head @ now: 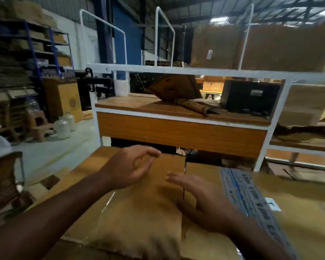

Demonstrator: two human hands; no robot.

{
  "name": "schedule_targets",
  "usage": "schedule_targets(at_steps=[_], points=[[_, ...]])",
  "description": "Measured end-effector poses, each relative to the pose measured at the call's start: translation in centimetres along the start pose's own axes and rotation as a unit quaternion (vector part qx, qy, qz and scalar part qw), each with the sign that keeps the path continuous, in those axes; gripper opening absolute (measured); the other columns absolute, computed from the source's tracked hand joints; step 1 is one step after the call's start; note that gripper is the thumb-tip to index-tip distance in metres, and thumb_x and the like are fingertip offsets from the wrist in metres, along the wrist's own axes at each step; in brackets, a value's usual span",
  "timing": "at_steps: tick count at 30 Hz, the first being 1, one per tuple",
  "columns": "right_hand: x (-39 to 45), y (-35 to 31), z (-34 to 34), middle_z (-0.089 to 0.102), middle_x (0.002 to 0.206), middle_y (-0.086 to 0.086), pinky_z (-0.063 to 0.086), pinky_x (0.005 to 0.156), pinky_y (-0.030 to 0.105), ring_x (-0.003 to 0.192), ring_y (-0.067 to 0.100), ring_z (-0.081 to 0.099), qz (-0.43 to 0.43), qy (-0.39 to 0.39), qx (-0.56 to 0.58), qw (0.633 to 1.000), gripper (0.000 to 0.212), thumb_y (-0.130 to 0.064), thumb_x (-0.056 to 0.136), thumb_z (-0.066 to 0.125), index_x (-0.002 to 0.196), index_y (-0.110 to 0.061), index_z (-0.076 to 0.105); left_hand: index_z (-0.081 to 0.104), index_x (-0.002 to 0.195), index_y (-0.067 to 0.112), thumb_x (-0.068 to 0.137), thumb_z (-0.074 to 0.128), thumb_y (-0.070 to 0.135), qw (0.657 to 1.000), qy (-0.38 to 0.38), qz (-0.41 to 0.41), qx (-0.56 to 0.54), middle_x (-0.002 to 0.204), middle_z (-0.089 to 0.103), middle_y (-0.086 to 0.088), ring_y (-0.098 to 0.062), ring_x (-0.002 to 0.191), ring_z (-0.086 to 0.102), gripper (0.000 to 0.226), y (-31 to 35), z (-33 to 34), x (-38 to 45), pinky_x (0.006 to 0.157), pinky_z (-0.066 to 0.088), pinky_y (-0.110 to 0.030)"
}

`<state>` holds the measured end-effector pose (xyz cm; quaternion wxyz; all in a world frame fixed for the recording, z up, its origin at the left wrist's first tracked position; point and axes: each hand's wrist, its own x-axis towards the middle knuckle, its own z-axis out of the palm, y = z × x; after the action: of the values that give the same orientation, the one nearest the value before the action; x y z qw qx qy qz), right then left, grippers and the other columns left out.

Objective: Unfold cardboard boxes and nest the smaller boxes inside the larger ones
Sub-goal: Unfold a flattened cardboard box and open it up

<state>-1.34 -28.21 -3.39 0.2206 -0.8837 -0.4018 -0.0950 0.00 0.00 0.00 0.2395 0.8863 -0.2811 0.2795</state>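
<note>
Both hands hover over the flattened cardboard box (143,203) lying in front of the person. The left hand (131,166) has loosely curled fingers and grips nothing. The right hand (201,199) is spread, low over the slit between flaps, perhaps grazing it; blur hides contact. To unfold it well, hook fingertips under the flap edge beside the printed tape (248,196) and lift evenly.

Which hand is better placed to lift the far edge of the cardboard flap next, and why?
Left, probably. The left hand hovers at the flap's far edge with fingers loosely curled above it. The right hand sits nearer the flap's right-hand edge, fingers straight and pointing sideways.
</note>
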Motion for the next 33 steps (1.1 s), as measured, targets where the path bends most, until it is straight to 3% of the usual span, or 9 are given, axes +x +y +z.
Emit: schedule_targets(at_steps=[4, 7, 10, 13, 16, 19, 23, 28, 33], points=[[-0.1, -0.2, 4.8, 0.014, 0.169, -0.036, 0.02, 0.125, 0.022, 0.154, -0.011, 0.011, 0.01, -0.162, 0.049, 0.985, 0.088, -0.088, 0.08, 0.011, 0.153, -0.051, 0.045, 0.073, 0.122, 0.025, 0.1, 0.064, 0.026, 0.994, -0.043, -0.097, 0.023, 0.122, 0.073, 0.013, 0.001, 0.113, 0.065, 0.024, -1.9, 2.4, -4.7, 0.107, 0.049, -0.027], [0.8, 0.0, 7.4, 0.023, 0.172, -0.023, 0.015, 0.127, 0.031, 0.159, 0.006, 0.018, 0.046, -0.159, 0.014, 0.986, 0.101, -0.093, 0.078, -0.002, 0.152, -0.046, 0.048, 0.073, 0.123, 0.029, 0.097, 0.063, 0.036, 0.962, -0.071, -0.24, 0.104, 0.126, 0.072, 0.011, -0.009, 0.119, 0.061, 0.028, -4.1, 3.0, -7.6, 0.119, 0.033, -0.036], [1.8, 0.6, 9.4, 0.034, 0.169, -0.012, 0.012, 0.127, 0.049, 0.158, 0.02, 0.023, 0.095, -0.15, -0.102, 0.979, 0.056, -0.064, 0.103, 0.034, 0.151, -0.039, 0.05, 0.074, 0.12, 0.028, 0.081, 0.057, 0.044, 0.898, -0.031, -0.432, 0.076, 0.122, 0.074, 0.001, -0.023, 0.113, 0.067, 0.046, -7.7, 1.8, -10.3, 0.096, 0.05, -0.033], [2.9, 0.8, 10.8, 0.033, 0.169, -0.009, 0.02, 0.126, 0.05, 0.157, 0.021, 0.023, 0.182, -0.138, -0.075, 0.971, 0.052, -0.05, 0.105, 0.047, 0.154, -0.035, 0.045, 0.059, 0.141, 0.022, 0.081, 0.055, 0.056, 0.852, -0.072, -0.501, 0.135, 0.145, 0.061, -0.007, -0.028, 0.132, 0.055, 0.069, -12.0, 1.5, -12.6, 0.112, 0.039, -0.042], [4.4, 1.0, 11.7, 0.026, 0.173, -0.001, 0.033, 0.124, 0.048, 0.159, 0.027, 0.02, 0.268, -0.103, -0.029, 0.957, 0.06, -0.054, 0.103, 0.049, 0.158, -0.03, 0.041, 0.05, 0.144, 0.016, 0.088, 0.052, 0.071, 0.819, -0.109, -0.529, 0.194, 0.155, 0.047, -0.008, -0.03, 0.144, 0.04, 0.079, -16.2, 1.1, -13.2, 0.116, 0.028, -0.049], [6.2, 1.6, 12.6, 0.027, 0.17, 0.008, 0.039, 0.12, 0.046, 0.15, 0.036, 0.036, 0.37, -0.069, -0.038, 0.926, 0.07, -0.067, 0.099, 0.05, 0.154, -0.024, 0.041, 0.054, 0.137, 0.013, 0.083, 0.048, 0.081, 0.808, -0.115, -0.546, 0.188, 0.15, 0.048, -0.011, -0.036, 0.139, 0.045, 0.087, -20.1, -0.1, -13.0, 0.112, 0.035, -0.054], [8.3, 2.2, 13.1, 0.054, 0.141, 0.01, 0.056, 0.094, 0.047, 0.112, 0.035, 0.064, 0.488, -0.013, 0.048, 0.871, 0.072, -0.079, 0.085, 0.06, 0.129, -0.023, 0.049, 0.051, 0.141, 0.008, 0.075, 0.054, 0.09, 0.789, -0.098, -0.6, 0.081, 0.14, 0.059, -0.014, -0.037, 0.121, 0.06, 0.105, -24.3, -1.9, -13.2, 0.09, 0.052, -0.042], [10.5, 1.0, 12.2, 0.069, 0.106, 0.01, 0.061, 0.088, 0.055, 0.095, 0.034, 0.068, 0.608, 0.076, 0.168, 0.772, 0.07, -0.081, 0.078, 0.071, 0.109, -0.019, 0.06, 0.058, 0.136, 0.011, 0.071, 0.062, 0.087, 0.795, -0.084, -0.601, 0.012, 0.134, 0.065, -0.015, -0.038, 0.117, 0.063, 0.101, -26.7, -2.2, -13.4, 0.096, 0.054, -0.046], [11.2, -2.5, 12.5, 0.075, 0.085, 0.014, 0.061, 0.088, 0.059, 0.084, 0.038, 0.071, 0.597, 0.105, 0.11, 0.788, 0.066, -0.079, 0.082, 0.068, 0.085, -0.013, 0.073, 0.058, 0.136, 0.01, 0.074, 0.063, 0.082, 0.802, -0.075, -0.593, 0.005, 0.132, 0.066, -0.016, -0.04, 0.114, 0.064, 0.095, -26.5, -3.3, -14.6, 0.092, 0.055, -0.044]])
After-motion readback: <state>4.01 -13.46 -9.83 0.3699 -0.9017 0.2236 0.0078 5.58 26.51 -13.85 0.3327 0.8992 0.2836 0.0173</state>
